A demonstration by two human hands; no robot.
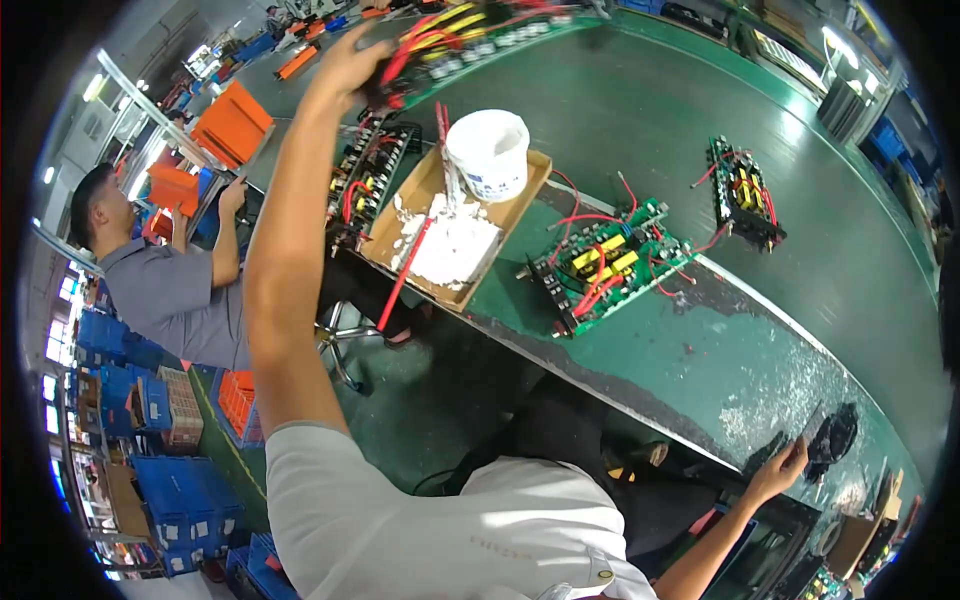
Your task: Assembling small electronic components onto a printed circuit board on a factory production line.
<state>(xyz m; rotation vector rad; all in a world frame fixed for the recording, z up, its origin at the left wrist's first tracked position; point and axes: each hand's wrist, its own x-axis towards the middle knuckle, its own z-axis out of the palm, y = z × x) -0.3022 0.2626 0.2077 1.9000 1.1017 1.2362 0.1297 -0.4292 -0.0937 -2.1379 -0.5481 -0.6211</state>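
Observation:
My left hand (352,68) reaches far forward, closed on the end of a green circuit board (470,62) with red and yellow wires and parts. The board is raised and blurred. My right hand (780,472) is at the near right of the bench, fingers pinched. A thin dark piece seems to stick up from them, its kind unclear, beside a crumpled black thing (838,432). In the middle lies another circuit board (605,265) with yellow parts and loose red wires. One more board (745,195) lies farther right.
A cardboard tray (530,190) holds a white bucket (490,150), white paste (455,250) and a red-handled stick (405,275). Upright boards (365,180) stand left of it. A seated co-worker (165,260) is at left, near orange bins (232,125). White residue (780,390) marks the bench.

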